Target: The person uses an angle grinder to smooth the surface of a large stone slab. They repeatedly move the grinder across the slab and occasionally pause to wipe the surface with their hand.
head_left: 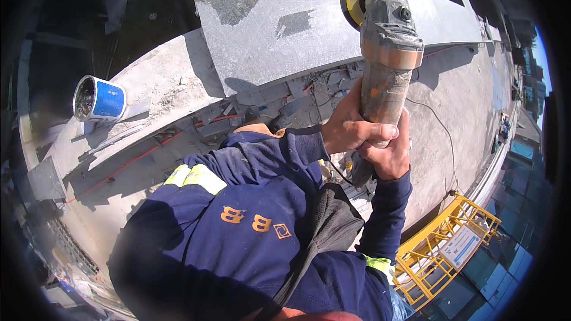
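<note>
Both my hands are wrapped round an angle grinder [389, 62], a worn grey and orange one coated in dust. Its yellow disc with a dark rim [357, 1] points away from me, over a grey metal-like panel [262, 53]; whether it touches the panel cannot be made out. My left hand [348, 125] grips the body from the left, thumb across the near end. My right hand [389, 157] closes round the lower end from the right. Darker patches mark the panel's surface. Part of the grinder's rear is hidden behind my fingers.
A blue and white bucket [109, 100] stands on a dusty ledge [169, 74] at left. Below lie rubble and an orange-red cable [140, 157]. A dark cord [443, 125] runs over the concrete floor [437, 157]. At lower right stands a yellow metal frame [416, 264].
</note>
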A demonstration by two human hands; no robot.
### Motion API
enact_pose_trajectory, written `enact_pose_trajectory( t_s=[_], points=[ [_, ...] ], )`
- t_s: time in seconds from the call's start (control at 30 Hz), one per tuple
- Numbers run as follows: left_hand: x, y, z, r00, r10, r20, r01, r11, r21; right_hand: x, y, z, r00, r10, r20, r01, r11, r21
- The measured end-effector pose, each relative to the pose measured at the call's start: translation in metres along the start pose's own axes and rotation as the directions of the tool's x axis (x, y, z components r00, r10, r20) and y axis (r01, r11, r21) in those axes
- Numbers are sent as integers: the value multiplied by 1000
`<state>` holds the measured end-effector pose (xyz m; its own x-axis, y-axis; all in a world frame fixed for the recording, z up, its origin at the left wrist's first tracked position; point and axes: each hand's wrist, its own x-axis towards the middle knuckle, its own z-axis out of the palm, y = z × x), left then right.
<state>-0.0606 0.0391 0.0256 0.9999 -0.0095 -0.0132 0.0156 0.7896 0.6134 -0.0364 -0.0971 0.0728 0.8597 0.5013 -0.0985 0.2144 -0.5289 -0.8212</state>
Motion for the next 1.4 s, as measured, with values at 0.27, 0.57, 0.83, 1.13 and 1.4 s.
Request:
enact_pose_trajectory(
  t_s=[0.27, 0.57, 0.83, 1.13, 1.4],
  points=[
    [4, -28, 7, 999, -15, 31, 12, 995, 97, 15, 36, -18, 997, 9, 74, -28, 965, 263],
    [-7, -77, 3, 992, -106, 67, 90, 975, 205, -16, 79, -29, 997, 22, 72, -42, 954, 298],
    [-15, -78, -26, 940, -325, 100, 277, 903, 328, -30, 91, -9, 991, 126, 51, -136, 929, 343],
    [-8, -47, -53, 843, -480, 244, 295, 791, 537, -30, 62, 9, 985, 174, -13, -147, 866, 478],
    [20, 39, -74, 754, -633, 174, 263, 534, 803, -3, 31, 37, 967, 254, 16, -202, 728, 655]
  ],
)
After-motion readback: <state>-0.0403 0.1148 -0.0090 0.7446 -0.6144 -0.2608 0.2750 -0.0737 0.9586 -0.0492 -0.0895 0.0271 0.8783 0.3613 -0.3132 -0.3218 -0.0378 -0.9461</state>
